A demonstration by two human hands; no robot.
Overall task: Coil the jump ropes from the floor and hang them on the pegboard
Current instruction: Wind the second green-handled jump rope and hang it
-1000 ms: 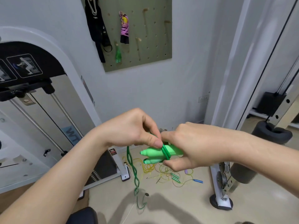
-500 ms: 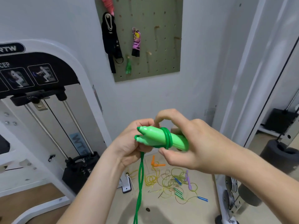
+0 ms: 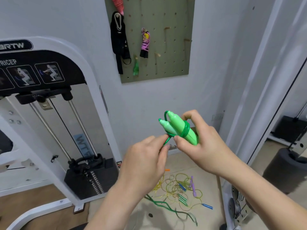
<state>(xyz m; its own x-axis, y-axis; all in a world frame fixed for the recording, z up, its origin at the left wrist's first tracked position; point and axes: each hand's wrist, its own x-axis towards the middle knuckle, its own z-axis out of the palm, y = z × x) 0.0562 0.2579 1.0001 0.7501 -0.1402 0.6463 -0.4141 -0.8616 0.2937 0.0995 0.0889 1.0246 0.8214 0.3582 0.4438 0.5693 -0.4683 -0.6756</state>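
While gripping green handles (image 3: 176, 123) in right hand (image 3: 204, 146), pinched rope (image 3: 185, 130) with left hand (image 3: 146, 163) — wound round both handles, tail down on floor (image 3: 207, 218).

The butt ends of the two light green plastic jump-rope handles (image 3: 179, 128) are buried in my right hand (image 3: 204, 145), with most of its fingers hidden behind them. The dark green cord (image 3: 185, 131) vanishes under my left hand (image 3: 146, 161); its trailing length on the floor is smeared by blur. The top edge cuts off a pink bundle (image 3: 118, 4) on the olive pegboard (image 3: 166, 47).
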